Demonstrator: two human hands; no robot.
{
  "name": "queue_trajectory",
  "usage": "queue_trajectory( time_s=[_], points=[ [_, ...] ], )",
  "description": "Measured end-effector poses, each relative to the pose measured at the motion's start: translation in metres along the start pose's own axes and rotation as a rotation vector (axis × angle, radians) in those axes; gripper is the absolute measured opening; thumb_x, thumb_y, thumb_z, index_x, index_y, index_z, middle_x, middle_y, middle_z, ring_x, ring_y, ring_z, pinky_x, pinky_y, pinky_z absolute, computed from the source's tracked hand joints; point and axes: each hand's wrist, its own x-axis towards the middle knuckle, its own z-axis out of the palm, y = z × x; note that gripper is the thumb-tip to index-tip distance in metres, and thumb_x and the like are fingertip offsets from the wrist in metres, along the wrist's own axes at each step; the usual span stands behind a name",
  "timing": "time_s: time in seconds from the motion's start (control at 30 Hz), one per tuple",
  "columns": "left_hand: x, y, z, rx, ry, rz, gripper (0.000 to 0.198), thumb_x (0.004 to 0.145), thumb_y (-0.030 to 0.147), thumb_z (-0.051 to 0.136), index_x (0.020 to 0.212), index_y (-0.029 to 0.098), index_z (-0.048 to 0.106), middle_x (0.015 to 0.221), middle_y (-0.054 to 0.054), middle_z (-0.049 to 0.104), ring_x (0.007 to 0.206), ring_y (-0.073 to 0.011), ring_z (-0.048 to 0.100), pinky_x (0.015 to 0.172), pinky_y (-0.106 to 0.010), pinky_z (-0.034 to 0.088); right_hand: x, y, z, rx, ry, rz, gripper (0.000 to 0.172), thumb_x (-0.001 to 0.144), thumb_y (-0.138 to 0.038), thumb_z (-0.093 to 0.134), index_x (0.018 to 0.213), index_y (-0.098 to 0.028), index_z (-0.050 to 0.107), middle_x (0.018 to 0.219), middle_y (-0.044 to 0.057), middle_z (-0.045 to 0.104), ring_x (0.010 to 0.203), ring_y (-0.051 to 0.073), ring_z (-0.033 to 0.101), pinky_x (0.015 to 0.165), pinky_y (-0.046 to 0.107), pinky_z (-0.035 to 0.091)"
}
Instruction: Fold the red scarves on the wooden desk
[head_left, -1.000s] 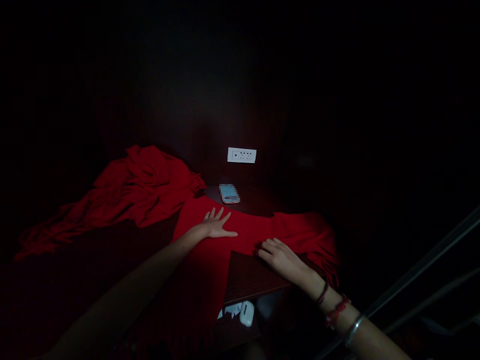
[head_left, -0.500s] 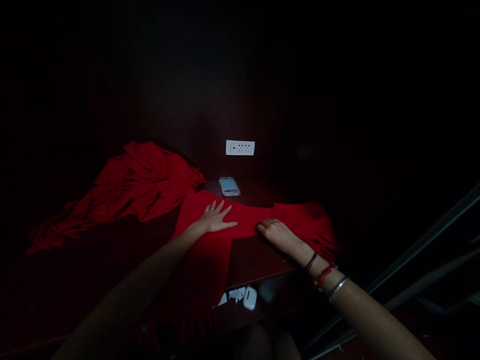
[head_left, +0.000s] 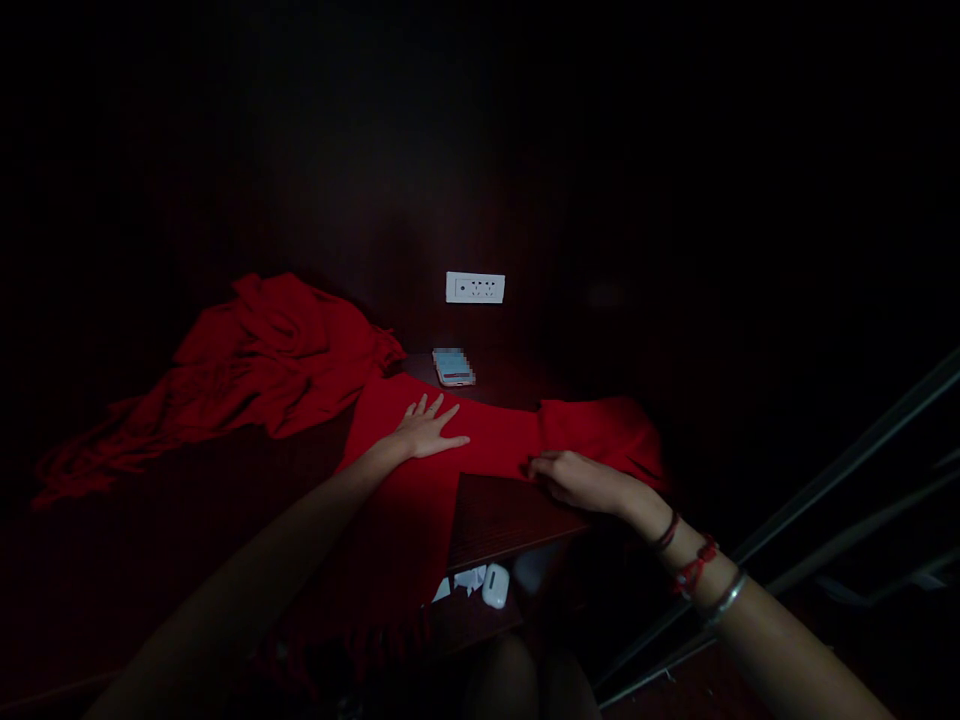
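Observation:
A red fringed scarf [head_left: 405, 520] lies on the dark wooden desk [head_left: 495, 525]. One length hangs over the front edge, and another part runs right to a folded end. My left hand [head_left: 426, 430] rests flat on the cloth with its fingers spread. At the scarf's lower edge, beside the fold, my right hand [head_left: 577, 480] has its fingers curled together on the fabric; the fingertips are partly hidden. A crumpled heap of red fringed cloth [head_left: 285, 345] lies to the left; whether it joins the scarf I cannot tell.
A phone [head_left: 453, 367] lies behind the scarf, below a white wall socket [head_left: 475, 288]. Under the desktop, a white earbud case [head_left: 496, 586] and crumpled white paper [head_left: 470, 578] sit on a shelf. Pale bars [head_left: 847, 465] slant across the dark right side.
My right hand has slid right along the scarf's lower edge, its wrist turning outward and its fingers drawing together. My left hand stays spread on the cloth. The view has shifted slightly.

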Motion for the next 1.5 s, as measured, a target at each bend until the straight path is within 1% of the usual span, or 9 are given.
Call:
queue_trajectory(
  time_s=[0.1,0.23,0.47,0.67,0.83,0.93,1.07,1.33,1.5],
  points=[
    [-0.002,0.001,-0.003,0.000,0.021,0.029,0.078,0.063,0.073,0.021,0.127,0.029,0.020,0.137,-0.003,0.007,0.122,-0.0302,0.001,0.096,-0.045,0.008,0.016,0.002,-0.015,0.048,-0.017,-0.005,0.022,0.080,-0.022,0.039,0.093,-0.016,0.055,0.088,0.005,0.057,0.079,0.013,0.052,0.072,0.025,0.040],
    [-0.008,-0.007,-0.005,0.031,0.143,0.031,0.062,0.074,0.062,0.012,0.125,0.030,0.026,0.137,-0.001,0.008,0.123,-0.0255,0.001,0.097,-0.044,0.006,0.053,0.005,-0.008,-0.006,0.205,0.221,0.046,0.082,-0.044,0.029,0.118,-0.018,0.039,0.117,0.011,0.042,0.106,0.020,0.039,0.086,0.036,0.031],
    [-0.024,-0.026,0.000,0.042,0.042,-0.062,0.068,0.071,0.066,0.016,0.127,0.030,0.019,0.136,-0.003,0.014,0.122,-0.0263,0.010,0.097,-0.041,0.012,0.070,0.018,0.038,0.024,-0.064,0.424,0.063,0.072,-0.065,0.011,0.128,-0.035,0.013,0.137,0.001,0.008,0.121,0.035,0.001,0.092,0.056,0.006],
    [-0.029,-0.038,-0.016,0.039,0.039,0.010,0.065,0.073,0.062,0.018,0.127,0.027,0.023,0.136,-0.004,0.012,0.123,-0.0224,0.006,0.097,-0.041,0.009,0.077,0.019,0.018,0.077,-0.162,0.459,0.071,0.069,-0.068,0.021,0.128,-0.028,0.020,0.136,0.007,0.012,0.120,0.036,0.007,0.091,0.055,0.011],
    [-0.046,-0.062,-0.029,0.045,-0.109,-0.245,0.082,0.064,0.069,0.027,0.129,0.020,0.017,0.136,-0.010,0.003,0.122,-0.0282,0.001,0.096,-0.045,0.011,0.117,0.005,0.004,0.080,0.072,0.386,0.067,0.073,-0.064,0.020,0.129,-0.027,0.017,0.136,0.007,0.011,0.121,0.032,0.007,0.090,0.056,0.012],
    [-0.049,-0.060,-0.025,-0.016,-0.224,-0.310,0.090,0.060,0.074,0.024,0.130,0.020,0.008,0.135,-0.010,-0.002,0.121,-0.0313,-0.003,0.093,-0.049,0.014,0.139,-0.002,0.010,0.080,0.086,0.275,0.066,0.073,-0.063,0.019,0.129,-0.029,0.010,0.137,0.003,0.005,0.122,0.030,0.001,0.090,0.057,0.008],
    [-0.039,-0.051,-0.017,-0.026,-0.129,-0.266,0.083,0.063,0.072,0.018,0.130,0.024,0.008,0.135,-0.007,-0.004,0.121,-0.0287,-0.007,0.095,-0.049,0.008,0.143,0.005,0.029,0.075,-0.032,0.271,0.067,0.072,-0.065,0.013,0.129,-0.030,0.013,0.137,0.003,0.007,0.122,0.032,0.000,0.092,0.056,0.005],
    [-0.039,-0.056,-0.005,-0.017,0.024,-0.207,0.074,0.067,0.070,0.016,0.129,0.029,0.013,0.136,-0.004,-0.001,0.122,-0.0266,-0.001,0.096,-0.047,0.006,0.128,0.020,0.037,0.019,-0.021,0.336,0.063,0.072,-0.065,0.009,0.128,-0.035,0.009,0.137,-0.001,0.007,0.122,0.031,0.000,0.093,0.053,0.007],
    [-0.056,-0.059,-0.014,-0.005,-0.113,-0.411,0.081,0.065,0.071,0.014,0.130,0.024,0.010,0.136,-0.008,0.005,0.122,-0.0310,0.003,0.094,-0.049,0.011,0.129,0.020,0.037,0.033,-0.048,0.345,0.064,0.072,-0.066,0.010,0.128,-0.035,0.009,0.137,-0.001,0.006,0.121,0.033,-0.001,0.092,0.055,0.006]
  ],
)
